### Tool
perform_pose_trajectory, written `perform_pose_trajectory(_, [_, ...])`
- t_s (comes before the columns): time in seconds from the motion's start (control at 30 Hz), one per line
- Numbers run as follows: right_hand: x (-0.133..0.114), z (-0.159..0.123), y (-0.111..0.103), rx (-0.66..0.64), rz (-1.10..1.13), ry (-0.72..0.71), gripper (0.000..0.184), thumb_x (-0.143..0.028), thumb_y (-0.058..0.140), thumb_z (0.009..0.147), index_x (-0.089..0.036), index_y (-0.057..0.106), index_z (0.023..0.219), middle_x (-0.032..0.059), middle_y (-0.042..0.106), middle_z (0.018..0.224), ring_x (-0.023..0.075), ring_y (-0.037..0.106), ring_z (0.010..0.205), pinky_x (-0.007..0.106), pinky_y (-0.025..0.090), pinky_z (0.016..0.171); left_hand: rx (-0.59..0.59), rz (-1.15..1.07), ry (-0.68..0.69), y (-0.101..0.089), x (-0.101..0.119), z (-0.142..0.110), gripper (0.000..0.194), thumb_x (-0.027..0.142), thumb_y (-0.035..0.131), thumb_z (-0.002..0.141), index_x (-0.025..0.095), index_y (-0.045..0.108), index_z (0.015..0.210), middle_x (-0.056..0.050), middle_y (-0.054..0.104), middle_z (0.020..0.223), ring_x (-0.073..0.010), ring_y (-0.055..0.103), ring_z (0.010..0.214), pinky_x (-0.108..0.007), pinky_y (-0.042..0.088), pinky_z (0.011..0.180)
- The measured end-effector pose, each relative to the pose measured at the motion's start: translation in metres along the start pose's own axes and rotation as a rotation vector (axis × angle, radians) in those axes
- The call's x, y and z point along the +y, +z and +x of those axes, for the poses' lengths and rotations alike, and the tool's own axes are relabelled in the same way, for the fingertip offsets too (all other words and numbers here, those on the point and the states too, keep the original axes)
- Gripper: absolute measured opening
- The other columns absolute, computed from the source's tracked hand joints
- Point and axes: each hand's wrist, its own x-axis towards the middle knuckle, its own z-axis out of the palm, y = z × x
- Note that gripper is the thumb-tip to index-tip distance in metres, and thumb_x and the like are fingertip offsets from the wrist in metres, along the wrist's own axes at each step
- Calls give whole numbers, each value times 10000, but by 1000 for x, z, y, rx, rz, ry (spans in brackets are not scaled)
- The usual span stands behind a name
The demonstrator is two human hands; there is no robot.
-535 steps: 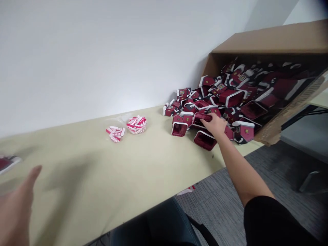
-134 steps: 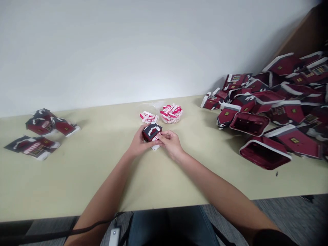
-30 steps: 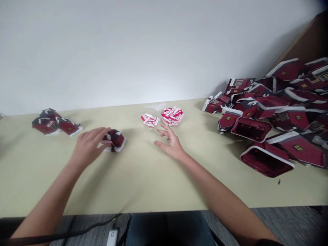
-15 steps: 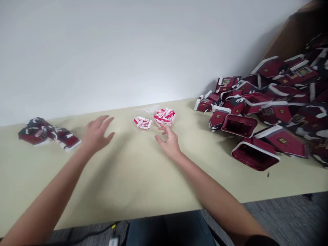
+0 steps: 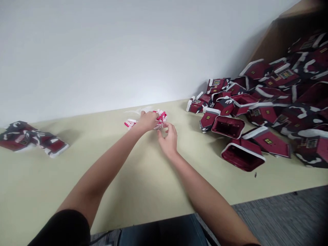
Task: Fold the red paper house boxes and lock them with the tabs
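Observation:
My left hand [image 5: 148, 120] reaches across to a small clear bowl heaped with red-and-white striped pieces [image 5: 162, 116]. Its fingers bend down over the pieces, and the fingertips are hidden. Just in front of the bowl is my right hand [image 5: 168, 139], thumb and fingers apart, nothing visible between them. Its fingertips are close to the bowl's near side; whether they touch it I cannot tell. To the left, a second group of striped pieces [image 5: 130, 123] lies partly behind my left hand.
Several dark-red toy houses with white trim [image 5: 266, 140] pile up on the right, spilling from a cardboard box [image 5: 269, 37]. More toy houses [image 5: 55, 146] lie at the far left of the pale table [image 5: 143, 191]. A wall rises behind.
A toy house my left hand held has been let go among those on the left. My left hand then swung right to the bowl of striped pieces; my right hand stays near it.

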Motion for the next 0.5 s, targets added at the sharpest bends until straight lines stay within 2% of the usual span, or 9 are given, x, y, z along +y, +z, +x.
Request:
perform_pose_trajectory(0.13, [-1, 0, 0, -1, 23, -3, 323, -245, 556, 824, -220, 557, 1146, 99, 627, 1130, 261, 562, 1079, 403, 464, 910, 24, 26, -17, -9, -4, -10, 214, 131, 455, 866, 154, 664, 905, -148, 679, 994, -306, 624, 1002, -478, 345, 936])
perform_pose_trajectory(0.23, [-3, 3, 0, 24, 93, -5, 299, -266, 561, 833, -208, 578, 1126, 98, 639, 1105, 249, 571, 1060, 389, 461, 918, 189, -32, -27, -19, -3, -25, 262, 172, 433, 909, 162, 680, 994, -140, 685, 1067, -282, 619, 1052, -454, 362, 960])
perform_pose_trajectory(0.3, [-6, 5, 0, 35, 231, 41, 290, -341, 564, 859, -206, 588, 1114, 81, 658, 1068, 219, 597, 986, 360, 473, 889, 299, -174, -4, -23, 4, -38, 264, 241, 453, 925, 168, 691, 1012, -113, 705, 1053, -256, 635, 1015, -405, 411, 933])
perform_pose_trajectory(0.33, [-8, 7, 0, 43, 327, 89, 295, -396, 552, 875, -205, 595, 1096, 67, 668, 1028, 201, 608, 924, 341, 484, 853, 315, -267, 17, -23, 9, -43, 260, 276, 474, 921, 171, 699, 999, -96, 716, 1032, -241, 645, 982, -372, 439, 902])
perform_pose_trajectory(0.43, [-11, 12, 1, 69, 599, 250, 372, -536, 489, 895, -192, 624, 937, 20, 652, 821, 153, 593, 731, 281, 490, 703, 259, -519, 45, -16, 26, -56, 239, 306, 513, 898, 189, 718, 937, -46, 743, 956, -203, 669, 877, -300, 489, 802])
perform_pose_trajectory(0.5, [-11, 15, 2, 100, 687, 300, 408, -573, 501, 877, -186, 622, 836, 0, 615, 721, 139, 570, 671, 257, 472, 642, 242, -566, 27, -9, 38, -58, 232, 274, 505, 896, 192, 719, 934, -41, 748, 951, -201, 677, 878, -298, 502, 804])
